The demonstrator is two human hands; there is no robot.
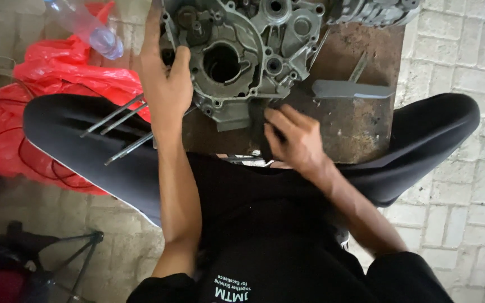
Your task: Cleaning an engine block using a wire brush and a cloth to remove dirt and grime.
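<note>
Where the paved ground meets the person's left knee, a crumpled red plastic bag (57, 73) lies bunched against the dark trouser leg, and a clear plastic bottle (88, 28) rests on top of it, tilted toward the upper left corner. Small white lettering shows on the chest of the black shirt (234, 286) at the bottom edge.

A grey metal engine casing (242, 56) sits on a rusty brown work board (349, 123) between the knees, its large round bore facing up. The left hand (164, 84) grips the casing's left edge: the thumb hooks over the rim just beside the bore, while the fingers stretch up along the outer side (their tips run out of view at the top). The right hand (296, 140) is curled at the casing's lower edge, its fingers bent closed around a dark cloth (262, 132) that presses against the metal.

Three thin steel rods (122, 126) lie across the left thigh. A flat grey tool (352, 88) rests on the board, near the right hand but apart from it.
</note>
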